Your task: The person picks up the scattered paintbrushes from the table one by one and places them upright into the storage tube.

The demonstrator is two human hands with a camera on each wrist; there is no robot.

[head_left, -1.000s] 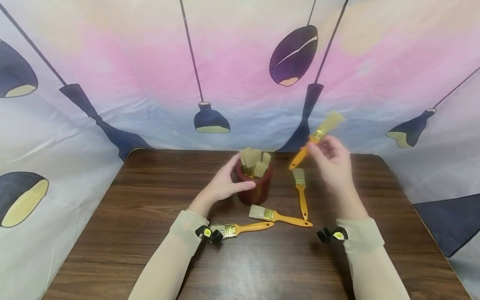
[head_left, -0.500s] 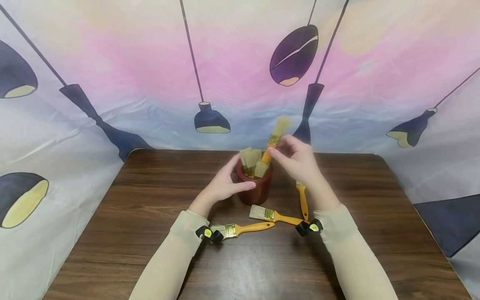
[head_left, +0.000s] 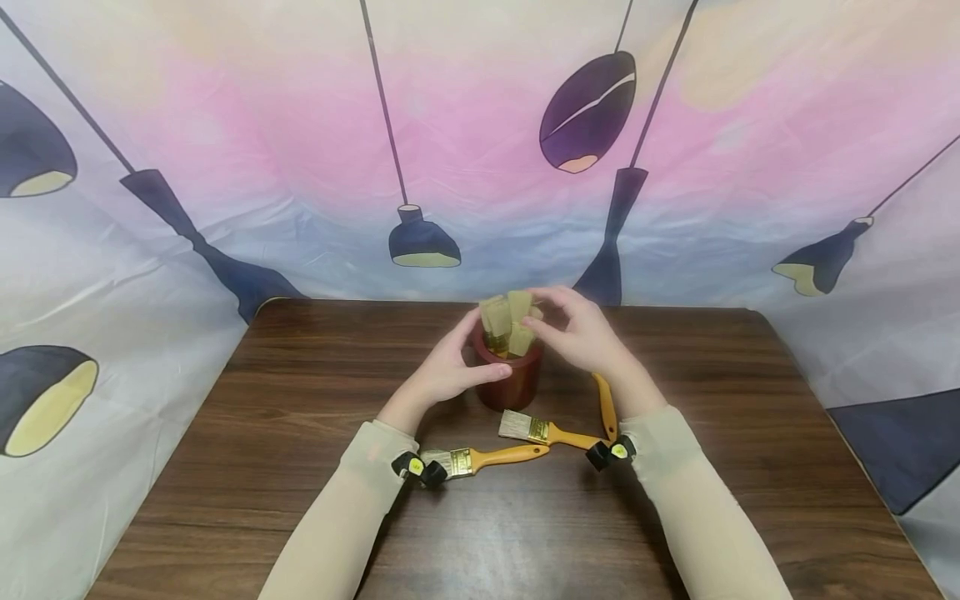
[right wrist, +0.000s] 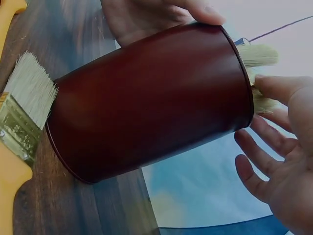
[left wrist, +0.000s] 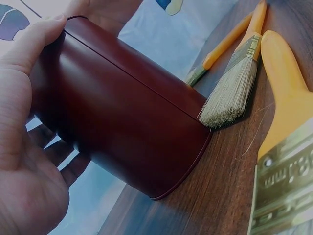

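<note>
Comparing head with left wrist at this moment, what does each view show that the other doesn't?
Only head: the bristles standing out of the cup, plus both sleeves.

Only left wrist: stamped marks on the nearest brush, and some of the farthest brush's metal band, which the right hand hides from the head camera.

Both: the cup, the left hand holding it, at least part of the right hand, and three loose brushes on the table.

dark wood-grain table (head_left: 225,467), pink and blue cloth backdrop (head_left: 300,108) behind it, dark hanging lamps (head_left: 423,240) printed on the cloth
</note>
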